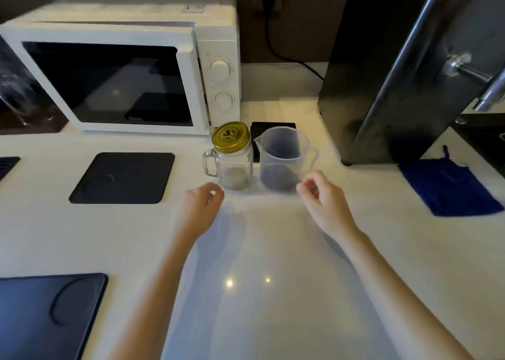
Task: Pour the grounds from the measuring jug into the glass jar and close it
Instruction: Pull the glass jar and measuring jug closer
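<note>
A glass jar [234,168] with a side handle stands on the white counter, and a gold lid [231,137] sits on its mouth. Right beside it stands a clear plastic measuring jug [284,152] with dark grounds [277,178] in its bottom. My left hand [200,206] hovers just in front and left of the jar, fingers loosely curled, holding nothing. My right hand [321,195] is close to the jug's near right side, below its handle, fingers curled and empty. Neither hand clearly touches anything.
A white microwave [123,67] stands behind the jar. A tall dark appliance [382,86] with a metal lever rises at the right. Dark mats [123,178] lie at the left and lower left [46,316]. A blue cloth [448,187] lies at the right, and a small black pad [270,127] behind the jug.
</note>
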